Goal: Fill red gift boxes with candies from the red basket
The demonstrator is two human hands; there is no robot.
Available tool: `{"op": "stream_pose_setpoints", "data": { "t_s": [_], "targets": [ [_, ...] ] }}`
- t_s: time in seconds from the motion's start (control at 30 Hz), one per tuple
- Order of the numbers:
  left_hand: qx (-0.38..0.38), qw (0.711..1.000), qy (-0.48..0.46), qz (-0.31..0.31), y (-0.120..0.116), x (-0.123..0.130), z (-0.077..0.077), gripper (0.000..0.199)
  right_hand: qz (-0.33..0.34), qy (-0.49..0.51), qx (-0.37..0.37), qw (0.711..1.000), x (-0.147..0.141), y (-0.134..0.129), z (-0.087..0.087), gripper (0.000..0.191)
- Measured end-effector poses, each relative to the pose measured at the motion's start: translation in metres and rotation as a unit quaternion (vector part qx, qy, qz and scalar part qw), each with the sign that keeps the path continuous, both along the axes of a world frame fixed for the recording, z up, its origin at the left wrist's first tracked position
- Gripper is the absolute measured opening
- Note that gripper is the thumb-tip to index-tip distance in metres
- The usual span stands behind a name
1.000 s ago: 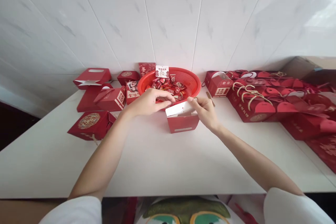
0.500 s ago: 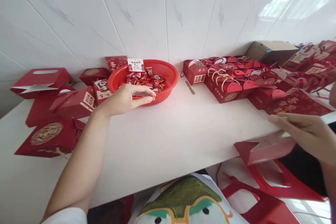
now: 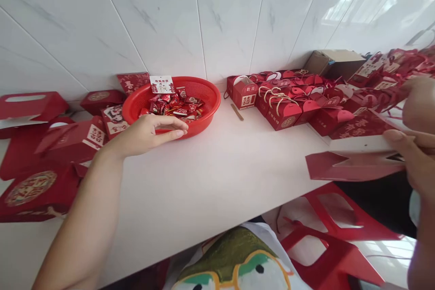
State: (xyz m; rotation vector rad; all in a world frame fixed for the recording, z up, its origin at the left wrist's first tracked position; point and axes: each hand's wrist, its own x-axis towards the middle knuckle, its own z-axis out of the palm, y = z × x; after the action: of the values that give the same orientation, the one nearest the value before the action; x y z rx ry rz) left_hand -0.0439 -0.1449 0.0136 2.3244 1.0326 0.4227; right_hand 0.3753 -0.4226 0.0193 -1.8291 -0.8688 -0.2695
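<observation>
My left hand (image 3: 152, 133) hovers at the near rim of a red plastic basket (image 3: 211, 111). Its fingers are loosely curved, with the thumb a little apart and nothing visible between them. Inside the basket lie red-wrapped sweets (image 3: 181, 105) and a white printed card (image 3: 161, 84). At the far right, my right hand (image 3: 416, 156) grips a red paper gift box (image 3: 353, 165) by its far end, above the table's front edge. That box's near end is pointed, and part of it is hidden by the hand.
Many red gift boxes (image 3: 287, 115) with cord handles stand along the wall at right, before a brown carton (image 3: 335, 61). More red boxes (image 3: 73, 138) lie at left. A thin wooden stick (image 3: 237, 112) rests mid-table. Another person's hand (image 3: 419, 102) is at far right. Red stools (image 3: 335, 253) stand below.
My view has turned to the right, so the table things appear further left. My right hand has carried the gift box rightward. Another person's hand has come further into view beside it.
</observation>
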Motion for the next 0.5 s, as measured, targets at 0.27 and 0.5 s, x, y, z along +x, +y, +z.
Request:
{"op": "stream_pose_setpoints", "data": {
  "t_s": [0.27, 0.5],
  "targets": [
    [-0.016, 1.000, -0.013, 0.021, -0.001, -0.014, 0.002, 0.047, 0.058, 0.132, 0.096, 0.985, -0.006, 0.042, 0.002, 0.061],
    [-0.019, 0.999, -0.027, 0.006, 0.007, -0.012, -0.006, 0.043, 0.057, 0.148, -0.065, 0.985, 0.018, 0.019, -0.002, 0.054]
  ]
}}
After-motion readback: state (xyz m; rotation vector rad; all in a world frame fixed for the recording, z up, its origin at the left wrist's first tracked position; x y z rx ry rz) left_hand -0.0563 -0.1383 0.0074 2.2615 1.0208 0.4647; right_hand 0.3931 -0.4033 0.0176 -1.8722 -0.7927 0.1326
